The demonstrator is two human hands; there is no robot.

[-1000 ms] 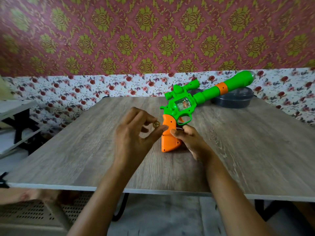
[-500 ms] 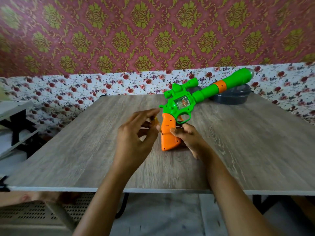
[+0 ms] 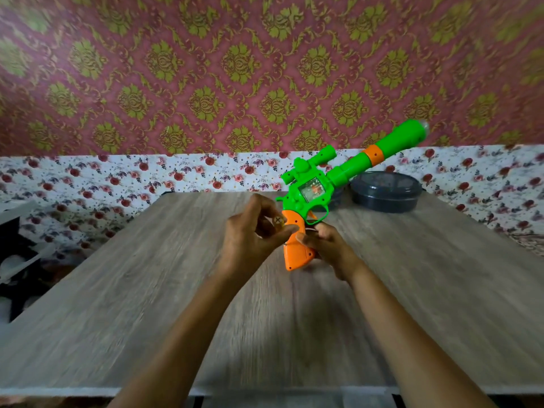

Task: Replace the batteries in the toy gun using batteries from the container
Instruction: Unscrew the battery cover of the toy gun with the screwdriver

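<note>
Gold item (image 3: 278, 221) reappeared in left hand (image 3: 250, 231), blurred; right hand (image 3: 326, 245) holds toy gun (image 3: 312, 192).

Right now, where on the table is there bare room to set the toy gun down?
The table is bare left of the left hand, and right of the right hand nearer than the container. Crowded at the far middle: both hands and the toy gun.

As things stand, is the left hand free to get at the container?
Probably not yet. The left hand pinches a small gold piece, and the gun, held by the right hand, slants across in front of the container.
</note>
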